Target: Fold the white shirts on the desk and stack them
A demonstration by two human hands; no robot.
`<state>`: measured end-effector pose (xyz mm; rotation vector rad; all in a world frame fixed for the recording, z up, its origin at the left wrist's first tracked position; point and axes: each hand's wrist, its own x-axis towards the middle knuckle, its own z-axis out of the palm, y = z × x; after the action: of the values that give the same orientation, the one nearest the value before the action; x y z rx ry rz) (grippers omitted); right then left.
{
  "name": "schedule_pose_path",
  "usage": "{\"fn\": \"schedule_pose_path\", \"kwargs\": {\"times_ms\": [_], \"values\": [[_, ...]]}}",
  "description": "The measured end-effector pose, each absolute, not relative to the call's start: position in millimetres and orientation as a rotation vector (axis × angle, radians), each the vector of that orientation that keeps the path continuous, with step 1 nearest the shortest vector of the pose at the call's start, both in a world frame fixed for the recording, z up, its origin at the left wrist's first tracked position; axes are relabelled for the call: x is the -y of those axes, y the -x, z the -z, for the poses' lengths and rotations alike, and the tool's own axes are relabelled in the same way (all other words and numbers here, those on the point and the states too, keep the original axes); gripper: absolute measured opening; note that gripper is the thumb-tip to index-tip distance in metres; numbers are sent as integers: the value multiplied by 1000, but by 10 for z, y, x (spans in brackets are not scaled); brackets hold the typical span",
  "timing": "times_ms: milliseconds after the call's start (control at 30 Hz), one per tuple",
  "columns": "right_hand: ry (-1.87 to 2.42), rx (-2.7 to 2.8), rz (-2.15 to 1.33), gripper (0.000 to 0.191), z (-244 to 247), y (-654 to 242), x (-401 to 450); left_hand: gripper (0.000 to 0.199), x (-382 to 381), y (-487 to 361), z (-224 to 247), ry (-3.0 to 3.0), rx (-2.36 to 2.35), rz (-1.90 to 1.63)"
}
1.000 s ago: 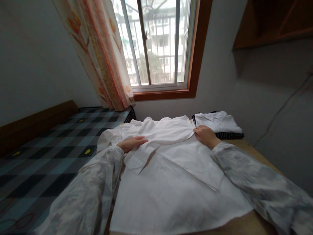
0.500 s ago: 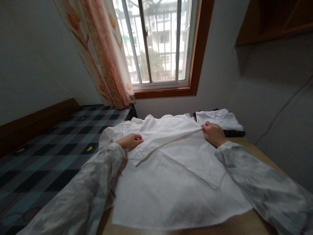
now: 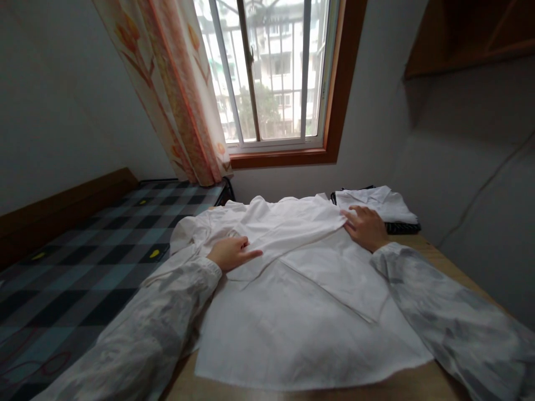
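A white shirt point(image 3: 309, 334) lies spread on the wooden table point(image 3: 288, 394), with a sleeve point(image 3: 288, 234) folded across its upper part. My left hand point(image 3: 233, 253) rests on the left part of that sleeve, thumb stretched out and apart from the other fingers, some of which are hidden. At the sleeve's right end, my right hand point(image 3: 366, 227) lies on the cloth near the shirt's edge. Its fingers look loosely spread and touch the fabric without a clear pinch. Creases run over the shirt's far end.
Folded white garments point(image 3: 376, 203) sit on a dark striped item point(image 3: 402, 228) at the table's far right. Left of the table is a bed point(image 3: 104, 250) with a checked cover. A window point(image 3: 276, 72) with a floral curtain point(image 3: 167, 83) is ahead; a wooden shelf point(image 3: 472, 39) hangs upper right.
My left hand has moved slightly right and toward me, its thumb now stretched out over the sleeve. My right hand has loosened from a pinch on the sleeve's end, fingers spreading.
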<state>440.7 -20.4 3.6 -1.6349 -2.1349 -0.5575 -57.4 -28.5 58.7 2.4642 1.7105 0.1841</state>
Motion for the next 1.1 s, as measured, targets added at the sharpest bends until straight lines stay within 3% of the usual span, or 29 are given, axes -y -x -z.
{"fn": "schedule_pose_path", "kwargs": {"times_ms": [100, 267, 500, 667, 867, 967, 1100], "values": [[1527, 2261, 496, 37, -34, -4461, 179, 73, 295, 563, -595, -2530, -1712, -69], [1609, 2218, 527, 37, 26, -4573, 169, 81, 266, 626, -581, -2585, -1668, 61], [1277, 2469, 314, 40, -46, -4347, 195, 66, 160, 464, -668, -2421, -1689, -94], [1259, 2569, 209, 36, -12, -4165, 213, 39, 103, 275, -599, -2442, -1760, -91], [1382, 2537, 275, 29, -118, -4101, 325, 43, 242, 236, -530, -2466, -2006, -108], [1428, 2498, 218, 30, -273, -3842, 357, 42, 302, 87, -547, -2716, -1719, -361], [1192, 2467, -18, 50, -220, -3372, 328, 59, 290, -208, -401, -2873, -1145, -462]]}}
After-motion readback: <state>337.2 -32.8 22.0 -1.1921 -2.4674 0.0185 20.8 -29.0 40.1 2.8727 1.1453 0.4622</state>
